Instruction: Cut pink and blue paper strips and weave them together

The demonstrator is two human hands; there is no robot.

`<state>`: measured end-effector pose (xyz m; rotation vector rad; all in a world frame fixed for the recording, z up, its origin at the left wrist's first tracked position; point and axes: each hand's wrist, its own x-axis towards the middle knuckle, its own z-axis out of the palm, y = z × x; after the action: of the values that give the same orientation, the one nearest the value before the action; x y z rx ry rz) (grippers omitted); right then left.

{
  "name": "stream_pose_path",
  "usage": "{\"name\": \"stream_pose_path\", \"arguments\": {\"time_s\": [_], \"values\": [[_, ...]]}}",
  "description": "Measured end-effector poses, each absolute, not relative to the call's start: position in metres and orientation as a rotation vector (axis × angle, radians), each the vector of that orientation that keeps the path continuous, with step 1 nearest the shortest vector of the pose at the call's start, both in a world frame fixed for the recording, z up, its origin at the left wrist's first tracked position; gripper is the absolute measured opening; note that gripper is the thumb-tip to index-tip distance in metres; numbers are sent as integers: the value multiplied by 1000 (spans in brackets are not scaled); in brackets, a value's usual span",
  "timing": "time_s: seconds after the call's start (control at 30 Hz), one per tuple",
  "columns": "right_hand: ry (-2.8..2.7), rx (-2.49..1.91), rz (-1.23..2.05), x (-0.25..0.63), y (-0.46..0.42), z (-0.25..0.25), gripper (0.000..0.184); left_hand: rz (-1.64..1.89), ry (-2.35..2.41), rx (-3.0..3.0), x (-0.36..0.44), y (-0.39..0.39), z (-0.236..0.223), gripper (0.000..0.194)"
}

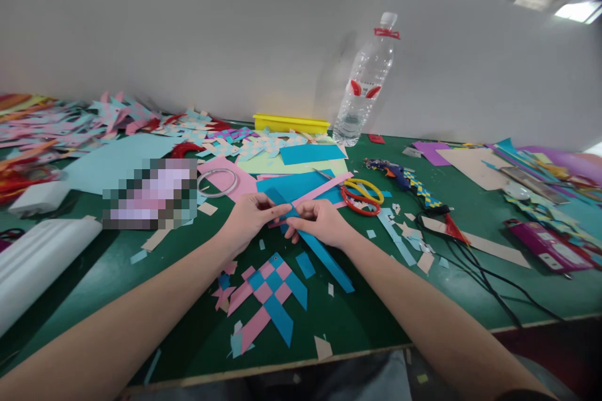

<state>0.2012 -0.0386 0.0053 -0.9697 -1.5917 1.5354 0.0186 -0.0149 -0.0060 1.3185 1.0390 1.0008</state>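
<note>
Between my two hands is a blue paper strip (pixel 324 258), its folded length slanting down to the right over the green table. My left hand (pixel 254 216) pinches its upper part, and my right hand (pixel 317 220) grips it just beside. A pink paper strip (pixel 324 187) runs up to the right from behind my fingers; whether I hold it too, I cannot tell. Below my hands lies a woven pink and blue paper fish (pixel 270 288) with pointed strip ends. A small blue paper piece (pixel 305 265) rests beside it.
Scissors with yellow and red handles (pixel 362 195) lie right of my hands. Beyond them are a glue gun (pixel 392 172) and black cables (pixel 475 269). A water bottle (pixel 362 88) stands at the back. A tape roll (pixel 217 182) and a blurred-out phone (pixel 153 194) lie left.
</note>
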Motion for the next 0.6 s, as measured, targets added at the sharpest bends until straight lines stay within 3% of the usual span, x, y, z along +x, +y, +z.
{"name": "stream_pose_path", "arguments": {"time_s": [0.6], "values": [[-1665,-943,1534,202,-37,4,36,1064,1098,1332,22,-18,1,31]]}}
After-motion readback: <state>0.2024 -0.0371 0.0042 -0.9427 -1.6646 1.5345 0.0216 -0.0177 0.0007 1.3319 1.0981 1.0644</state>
